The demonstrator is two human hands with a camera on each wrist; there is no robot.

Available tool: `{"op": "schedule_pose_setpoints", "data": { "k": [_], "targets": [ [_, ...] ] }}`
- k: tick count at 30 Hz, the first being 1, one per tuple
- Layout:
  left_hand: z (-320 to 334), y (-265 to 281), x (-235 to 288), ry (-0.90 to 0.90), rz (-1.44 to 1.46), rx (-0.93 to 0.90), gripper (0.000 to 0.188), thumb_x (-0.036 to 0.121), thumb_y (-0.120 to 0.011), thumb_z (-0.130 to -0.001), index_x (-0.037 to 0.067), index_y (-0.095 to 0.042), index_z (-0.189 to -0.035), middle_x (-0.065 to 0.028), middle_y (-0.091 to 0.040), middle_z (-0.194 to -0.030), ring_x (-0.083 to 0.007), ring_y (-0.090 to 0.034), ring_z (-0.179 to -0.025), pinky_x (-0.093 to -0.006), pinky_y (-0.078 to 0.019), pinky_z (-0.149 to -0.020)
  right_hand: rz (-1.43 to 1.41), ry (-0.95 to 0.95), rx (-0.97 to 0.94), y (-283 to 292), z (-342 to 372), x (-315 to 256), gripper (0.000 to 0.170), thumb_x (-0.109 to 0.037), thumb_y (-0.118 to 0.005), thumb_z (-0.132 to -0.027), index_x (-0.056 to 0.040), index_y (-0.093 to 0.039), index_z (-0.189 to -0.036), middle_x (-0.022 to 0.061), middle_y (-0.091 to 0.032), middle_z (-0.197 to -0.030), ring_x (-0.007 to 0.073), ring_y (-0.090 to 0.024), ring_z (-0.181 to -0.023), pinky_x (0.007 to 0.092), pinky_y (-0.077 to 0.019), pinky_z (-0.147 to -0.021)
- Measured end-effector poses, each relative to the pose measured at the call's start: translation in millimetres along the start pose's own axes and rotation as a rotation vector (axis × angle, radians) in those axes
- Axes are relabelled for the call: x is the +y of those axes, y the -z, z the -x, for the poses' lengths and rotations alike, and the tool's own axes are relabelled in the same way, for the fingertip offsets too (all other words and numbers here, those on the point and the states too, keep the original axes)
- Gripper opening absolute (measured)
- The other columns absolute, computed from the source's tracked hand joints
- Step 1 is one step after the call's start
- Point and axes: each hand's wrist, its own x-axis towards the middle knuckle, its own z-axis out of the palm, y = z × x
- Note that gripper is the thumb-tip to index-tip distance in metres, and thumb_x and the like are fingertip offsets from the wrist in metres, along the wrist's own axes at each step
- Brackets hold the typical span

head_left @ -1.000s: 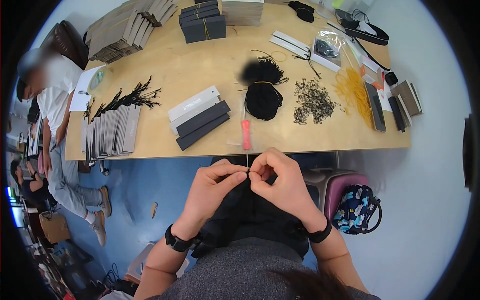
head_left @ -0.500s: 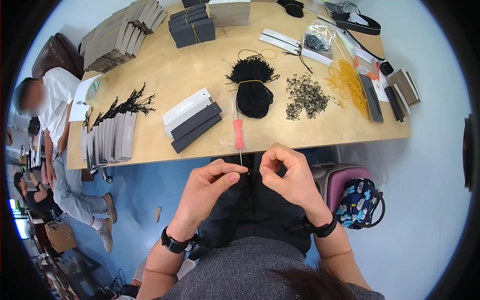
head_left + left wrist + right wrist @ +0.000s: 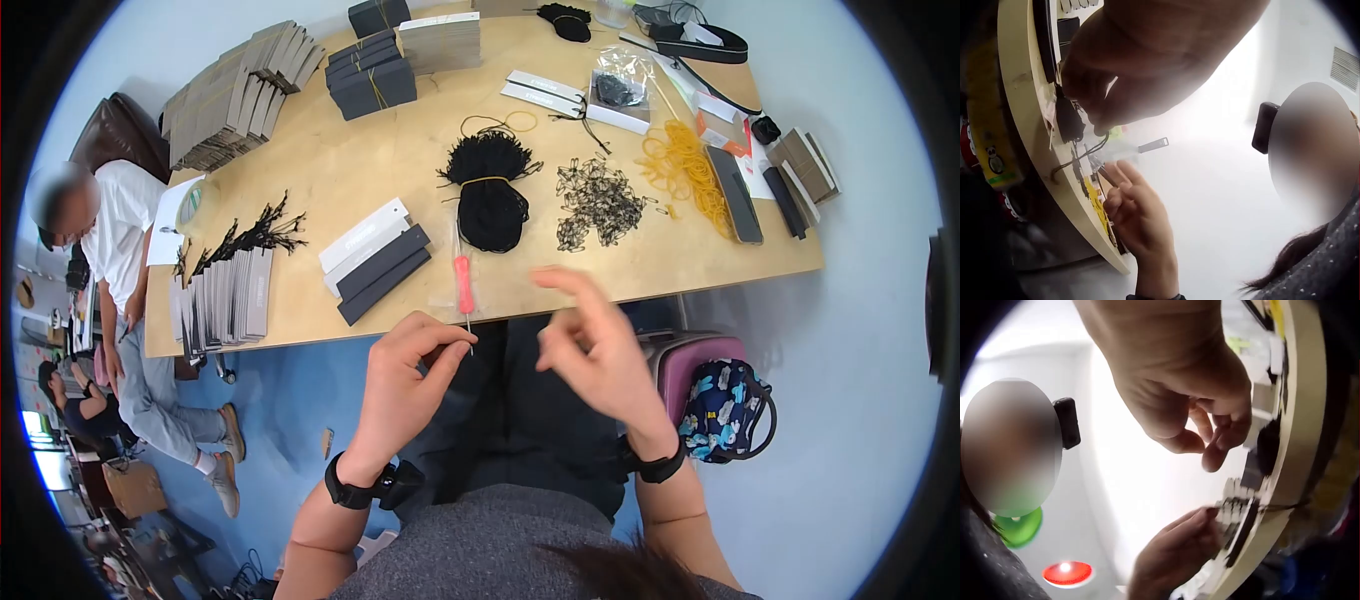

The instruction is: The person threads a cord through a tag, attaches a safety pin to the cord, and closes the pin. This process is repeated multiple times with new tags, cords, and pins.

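Note:
The left hand [image 3: 412, 375] pinches a thin dark cord between thumb and forefinger, just below the table's front edge; in the left wrist view the looped cord [image 3: 1088, 153] hangs from the fingertips. To its right, the right hand [image 3: 598, 358] is raised apart from it, holding nothing, with the forefinger extended and other fingers bent. A hooked tool with a red handle [image 3: 464, 285] lies at the table edge, its metal shaft reaching past the edge beside the left fingertips. Behind it lies a bundle of black cords [image 3: 491, 213], with a pile of small dark metal clips [image 3: 600, 203] to its right.
On the wooden table [image 3: 400, 180] are white and dark tags [image 3: 388, 274], stacked grey cards [image 3: 220, 300], dark boxes [image 3: 372, 88], yellow bands [image 3: 690, 180] and a phone [image 3: 735, 195]. A seated person [image 3: 125, 230] is at left; a patterned bag [image 3: 722, 410] is at right.
The right hand has let go of the cord and moved right, its forefinger straightening. The left hand keeps its pinch. The head view has shifted, so the table items appear farther left and lower.

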Motion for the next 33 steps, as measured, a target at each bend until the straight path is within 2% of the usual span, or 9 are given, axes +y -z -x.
{"op": "schedule_pose_setpoints", "data": {
  "k": [3,4,5,8,10,12,15,21,33],
  "targets": [
    [-2.3,0.6,8.0,-0.036,-0.012,0.005,0.011,-0.002,-0.069,-0.088,0.002,-0.074,-0.096,-0.0048,-0.063,-0.082,-0.0110,-0.056,-0.072,-0.0238,-0.0427,-0.065,-0.255,-0.115,-0.248,-25.3,-4.2,-0.5,0.057,-0.010,-0.063,-0.096,-0.0035,-0.037,-0.146,0.0069,-0.064,-0.092,0.0091,-0.063,-0.069,0.0240,-0.0473,-0.063],
    [-2.3,3.2,9.6,-0.065,-0.032,-0.007,0.011,-0.002,-0.068,-0.088,0.002,-0.074,-0.097,-0.0066,-0.063,-0.084,-0.0136,-0.060,-0.071,-0.0258,-0.0456,-0.064,-0.227,-0.067,-0.231,-30.5,-7.9,10.0,0.041,-0.016,-0.064,-0.098,-0.0013,-0.049,-0.134,0.0046,-0.064,-0.081,0.0085,-0.062,-0.066,0.0232,-0.0470,-0.061],
    [-1.7,5.7,11.1,-0.091,-0.053,-0.015,0.012,-0.001,-0.068,-0.088,0.002,-0.074,-0.099,-0.0085,-0.064,-0.086,-0.0162,-0.063,-0.070,-0.0278,-0.0486,-0.064,-0.233,-0.060,-0.244,-31.2,-9.0,12.0,0.041,-0.016,-0.064,-0.098,-0.0013,-0.049,-0.134,0.0046,-0.064,-0.081,0.0085,-0.062,-0.066,0.0232,-0.0470,-0.061],
    [-1.9,10.2,8.2,-0.059,-0.013,0.002,0.013,-0.002,-0.070,-0.086,0.002,-0.074,-0.098,-0.0061,-0.063,-0.083,-0.0141,-0.058,-0.074,-0.0262,-0.0454,-0.067,-0.093,-0.193,-0.237,-24.2,-10.3,8.8,0.016,-0.015,-0.063,-0.099,0.0009,-0.061,-0.095,0.0021,-0.063,-0.075,0.0066,-0.058,-0.061,0.0220,-0.0456,-0.055],
    [-6.9,13.0,0.7,-0.062,-0.004,-0.018,0.016,-0.002,-0.071,-0.085,0.002,-0.074,-0.100,-0.0070,-0.063,-0.085,-0.0152,-0.059,-0.077,-0.0271,-0.0464,-0.069,-0.062,-0.202,-0.233,-21.8,-8.1,8.1,0.015,-0.014,-0.063,-0.098,0.0004,-0.061,-0.096,0.0014,-0.062,-0.073,0.0059,-0.057,-0.060,0.0218,-0.0452,-0.055],
    [-24.5,18.9,-9.6,-0.269,-0.306,0.224,0.026,-0.001,-0.074,-0.080,0.002,-0.073,-0.106,-0.0103,-0.063,-0.091,-0.0218,-0.060,-0.083,-0.0315,-0.0495,-0.075,-0.007,-0.214,-0.201,-16.8,-4.8,8.9,0.013,-0.013,-0.064,-0.097,-0.0005,-0.062,-0.095,-0.0009,-0.059,-0.070,0.0039,-0.053,-0.060,0.0206,-0.0431,-0.055],
    [-47.9,44.6,-36.7,-0.412,-0.631,0.296,0.035,-0.001,-0.077,-0.076,0.002,-0.071,-0.111,-0.0134,-0.065,-0.099,-0.0297,-0.061,-0.094,-0.0364,-0.0502,-0.084,-0.027,-0.222,-0.179,-9.4,0.5,5.9,0.012,-0.012,-0.065,-0.096,-0.0006,-0.061,-0.094,-0.0024,-0.058,-0.070,0.0026,-0.052,-0.060,0.0200,-0.0417,-0.055],
    [-79.1,82.8,-67.3,-0.311,-0.671,0.314,0.031,0.005,-0.076,-0.079,0.002,-0.072,-0.110,-0.0145,-0.069,-0.110,-0.0339,-0.061,-0.105,-0.0397,-0.0478,-0.091,-0.020,-0.211,-0.159,-7.5,4.5,8.2,0.009,-0.009,-0.066,-0.095,-0.0012,-0.061,-0.094,-0.0031,-0.059,-0.072,0.0020,-0.052,-0.061,0.0197,-0.0417,-0.056],
    [-94.6,84.7,-80.4,-0.217,-0.530,0.235,0.016,0.004,-0.076,-0.078,0.004,-0.075,-0.093,-0.0097,-0.070,-0.104,-0.0289,-0.063,-0.102,-0.0371,-0.0485,-0.090,-0.009,-0.234,-0.153,-7.7,0.9,13.7,0.007,-0.007,-0.065,-0.095,-0.0014,-0.061,-0.094,-0.0025,-0.060,-0.074,0.0030,-0.053,-0.062,0.0208,-0.0425,-0.057]
  ]
}}
